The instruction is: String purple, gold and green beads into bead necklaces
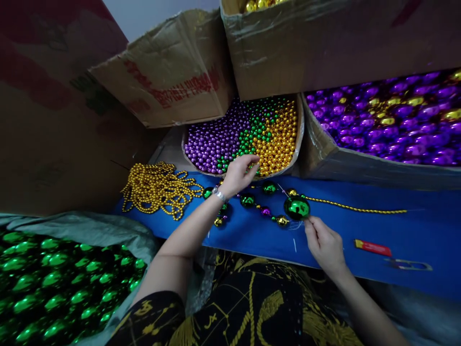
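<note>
Head view shows the left hand (240,174) above the front rim of an open bead box (301,129), its fingers loosely curled toward the thumb near the small gold beads (281,144); whether it pinches one cannot be told. The right hand (326,247) has thumb and forefinger pressed together at the lower right of a large green ball (297,207), pinching the bead strand (247,200) there, though whether on the ball itself or its thread is unclear. That strand lies along the middle of the blue worktop (342,228), between the bead box and the front edge, its shiny green, gold and purple balls of mixed sizes spaced with tiny beads. From the large ball a thin gold string (353,207) runs toward the worktop's right side. The left wrist, wearing a bracelet (219,193), crosses over the strand's left part and hides some of it. Gold necklaces (154,190) lie heaped at the worktop's left end; a red-and-yellow piece (372,247) and metal snips (410,264) lie right of the right hand, toward the front edge. A red-printed carton (173,77) overhangs the bead box's back left. Right of it stands a carton (345,163) of purple and gold balls.
</note>
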`<state>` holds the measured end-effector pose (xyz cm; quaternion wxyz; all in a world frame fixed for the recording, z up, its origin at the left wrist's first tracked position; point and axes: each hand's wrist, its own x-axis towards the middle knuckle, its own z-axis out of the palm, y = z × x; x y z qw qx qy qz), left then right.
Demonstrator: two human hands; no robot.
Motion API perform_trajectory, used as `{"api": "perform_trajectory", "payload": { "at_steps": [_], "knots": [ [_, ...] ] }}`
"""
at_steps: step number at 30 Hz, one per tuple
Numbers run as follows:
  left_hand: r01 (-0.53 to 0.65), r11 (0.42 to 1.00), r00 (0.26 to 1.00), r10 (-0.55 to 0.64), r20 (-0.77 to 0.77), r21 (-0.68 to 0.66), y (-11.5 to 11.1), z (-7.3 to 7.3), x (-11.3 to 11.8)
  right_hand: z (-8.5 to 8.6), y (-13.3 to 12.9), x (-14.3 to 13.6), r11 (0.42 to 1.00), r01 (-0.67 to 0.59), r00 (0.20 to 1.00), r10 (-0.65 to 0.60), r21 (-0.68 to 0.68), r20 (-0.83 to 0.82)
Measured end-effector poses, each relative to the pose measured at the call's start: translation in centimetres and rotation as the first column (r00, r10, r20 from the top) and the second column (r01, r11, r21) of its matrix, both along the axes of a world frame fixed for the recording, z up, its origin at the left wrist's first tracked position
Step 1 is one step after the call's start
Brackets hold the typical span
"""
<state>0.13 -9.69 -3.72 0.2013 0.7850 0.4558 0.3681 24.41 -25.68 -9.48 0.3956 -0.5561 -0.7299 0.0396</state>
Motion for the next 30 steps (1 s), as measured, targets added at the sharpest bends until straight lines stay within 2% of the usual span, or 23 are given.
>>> {"api": "perform_trajectory", "payload": {
  "at_steps": [2,5,8,11,13,15,16,17,19,21,23,26,30],
  "knots": [
    [-0.014,0.999,0.966,0.022,-0.259,0.031,3.0,0.1,0.9,0.0,0.1,0.2,1.0,0.016,1.0,-0.016,0.005,-0.003],
    [-0.003,1.0,0.879,0.011,-0.477,0.017,6.1,-0.4,3.5,-0.1,0.2,0.3,0.999,0.028,1.0,-0.028,0.018,-0.003],
    [0.01,1.0,0.862,-0.023,-0.506,-0.029,7.6,-1.0,6.0,0.0,0.2,0.5,0.999,0.031,0.999,-0.031,0.014,0.006],
    [-0.002,0.999,0.884,-0.021,-0.467,-0.049,8.0,-0.9,6.8,0.1,0.1,0.9,0.999,0.037,0.999,-0.037,0.002,0.013],
    [0.0,0.996,0.943,-0.031,-0.332,-0.091,7.4,-0.4,6.5,0.3,0.0,1.2,0.999,0.05,0.999,-0.05,0.006,0.011],
    [0.08,0.964,0.996,-0.071,0.044,-0.252,5.8,0.3,5.9,0.4,-0.1,1.4,0.998,0.068,0.998,-0.068,0.015,0.005],
    [0.174,0.92,0.955,-0.071,0.288,-0.351,4.7,0.7,5.6,0.5,-0.1,1.5,0.997,0.076,0.997,-0.076,0.02,0.003],
    [0.291,0.855,0.863,-0.04,0.504,-0.43,3.4,1.0,5.3,0.6,-0.1,1.6,0.996,0.08,0.997,-0.08,0.026,0.002],
    [0.483,0.714,0.669,0.072,0.74,-0.506,0.8,1.5,4.8,0.7,0.0,1.6,0.996,0.08,0.997,-0.081,0.045,0.009],
    [0.576,0.613,0.562,0.183,0.806,-0.541,-1.4,1.4,4.7,0.8,0.0,1.5,0.995,0.066,0.997,-0.068,0.076,0.025],
    [0.606,0.563,0.521,0.253,0.815,-0.562,-2.8,1.1,4.8,0.9,0.1,1.3,0.993,0.047,0.998,-0.052,0.104,0.043],
    [0.608,0.541,0.508,0.297,0.809,-0.581,-3.5,0.5,5.1,1.0,0.1,1.1,0.99,0.036,0.997,-0.045,0.138,0.064],
    [0.603,0.552,0.513,0.283,0.81,-0.575,-3.7,0.2,5.4,0.8,0.0,1.2,0.985,0.033,0.993,-0.051,0.167,0.104]
  ]
}}
